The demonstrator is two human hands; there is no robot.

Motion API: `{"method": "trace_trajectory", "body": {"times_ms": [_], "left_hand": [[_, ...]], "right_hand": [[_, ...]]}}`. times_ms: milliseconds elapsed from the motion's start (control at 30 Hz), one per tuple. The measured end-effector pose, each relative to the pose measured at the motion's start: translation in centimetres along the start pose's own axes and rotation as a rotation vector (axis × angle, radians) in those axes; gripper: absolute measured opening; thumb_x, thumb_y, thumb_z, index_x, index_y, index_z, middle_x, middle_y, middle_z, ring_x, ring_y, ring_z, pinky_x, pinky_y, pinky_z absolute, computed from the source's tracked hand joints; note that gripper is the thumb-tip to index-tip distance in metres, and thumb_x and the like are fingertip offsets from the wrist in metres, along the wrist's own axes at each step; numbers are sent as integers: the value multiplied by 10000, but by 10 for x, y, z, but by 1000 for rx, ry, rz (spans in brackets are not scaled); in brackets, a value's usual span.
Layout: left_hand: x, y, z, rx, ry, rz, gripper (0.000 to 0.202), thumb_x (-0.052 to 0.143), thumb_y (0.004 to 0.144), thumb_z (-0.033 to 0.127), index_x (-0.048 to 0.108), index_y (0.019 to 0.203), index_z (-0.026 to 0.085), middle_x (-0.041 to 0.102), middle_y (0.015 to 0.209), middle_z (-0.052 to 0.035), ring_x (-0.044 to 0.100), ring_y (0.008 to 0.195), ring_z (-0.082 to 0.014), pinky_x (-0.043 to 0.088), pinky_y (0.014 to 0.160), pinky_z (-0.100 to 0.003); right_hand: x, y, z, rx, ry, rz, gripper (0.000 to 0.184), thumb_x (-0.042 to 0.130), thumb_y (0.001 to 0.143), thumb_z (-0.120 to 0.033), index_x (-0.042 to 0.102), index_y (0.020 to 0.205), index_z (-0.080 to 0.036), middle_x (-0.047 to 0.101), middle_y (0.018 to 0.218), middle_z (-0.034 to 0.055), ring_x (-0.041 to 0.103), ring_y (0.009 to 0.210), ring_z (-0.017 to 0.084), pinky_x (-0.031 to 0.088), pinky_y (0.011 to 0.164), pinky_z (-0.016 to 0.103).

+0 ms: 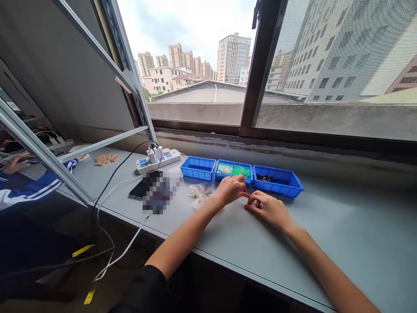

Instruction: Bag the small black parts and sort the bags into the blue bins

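My left hand [230, 190] is over the grey tabletop just in front of the blue bins, its fingers pinched together. Close on its right, my right hand [267, 208] is closed too, thumb and fingers meeting near the left fingertips. Whatever sits between the fingers is too small to make out. Behind the hands stands a divided blue bin [217, 177] with pale pieces [225, 168] on one side and green pieces [240, 171] on the other. To its right, another blue bin [286, 187] holds small dark parts [265, 178]. Small clear plastic bags [199, 193] lie left of my left hand.
A third blue bin [197, 174] stands at the left of the row. Farther left are a white power strip [159, 161] with plugs, a dark phone [138, 189] and trailing cables [138, 230]. A metal frame [107, 143] separates another person's sleeve [42, 189] and brown pieces [106, 159].
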State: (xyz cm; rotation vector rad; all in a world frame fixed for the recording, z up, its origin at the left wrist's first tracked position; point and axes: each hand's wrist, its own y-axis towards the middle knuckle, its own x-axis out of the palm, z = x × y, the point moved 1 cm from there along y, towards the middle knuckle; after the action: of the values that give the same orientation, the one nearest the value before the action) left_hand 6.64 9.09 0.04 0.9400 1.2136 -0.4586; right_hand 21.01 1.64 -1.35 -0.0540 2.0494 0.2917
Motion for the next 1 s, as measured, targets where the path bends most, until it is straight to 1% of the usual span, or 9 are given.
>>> {"method": "trace_trajectory", "body": {"times_ms": [200,300,433,567,700,767,833,933,1000], "left_hand": [[1,1,-1,-18,22,-24,185,615,826,340,718,775,195,649,924,-7,620,804,-134,428,699,-238],[-1,1,0,-18,39,-53,217,575,855,339,720,795,188,651,930,-12,622,807,-136,430,698,-238],[-5,1,1,-30,40,-82,211,552,873,322,717,835,196,651,947,-12,626,830,-138,439,714,-236],[-6,1,1,-44,33,-109,174,600,840,338,710,847,203,644,971,-11,628,858,-147,447,734,-236],[-5,2,0,-58,30,-126,182,658,788,365,705,819,193,641,973,-16,628,888,-167,452,740,-246],[-3,2,-1,-64,24,-127,164,662,788,346,707,803,190,643,973,-17,628,903,-173,452,743,-248],[-2,1,-2,-64,20,-123,130,627,823,293,710,814,193,646,976,-16,629,909,-170,452,743,-247],[0,0,-2,-51,25,-122,162,549,874,212,710,865,200,651,962,-15,635,897,-161,453,730,-244],[1,0,-1,-48,32,-121,191,525,889,234,710,871,192,651,943,-23,638,881,-165,458,714,-246]], "right_hand": [[0,0,0,35,3,-23,177,559,783,-399,644,721,-256,649,873,-30,588,642,131,356,526,243],[2,0,2,20,12,-25,172,548,793,-388,648,735,-260,653,902,-29,594,647,133,353,522,243],[3,1,3,15,23,-33,157,533,801,-357,654,771,-262,657,941,-30,602,653,131,354,525,246],[2,1,3,22,26,-31,165,515,814,-344,661,801,-268,659,952,-32,611,683,135,363,540,246],[2,2,2,11,30,-32,179,503,819,-344,665,802,-271,663,931,-26,607,678,137,373,543,248],[2,2,2,10,33,-29,182,499,818,-340,666,802,-270,663,920,-24,605,676,139,379,545,250],[2,2,2,12,35,-31,185,495,816,-340,664,802,-267,659,924,-21,602,674,139,384,550,255],[2,2,1,9,47,-45,189,491,813,-350,655,801,-258,651,935,-16,593,660,137,388,557,261],[3,1,1,3,60,-55,190,484,812,-352,648,808,-254,648,939,-14,592,654,136,388,561,263]]}}
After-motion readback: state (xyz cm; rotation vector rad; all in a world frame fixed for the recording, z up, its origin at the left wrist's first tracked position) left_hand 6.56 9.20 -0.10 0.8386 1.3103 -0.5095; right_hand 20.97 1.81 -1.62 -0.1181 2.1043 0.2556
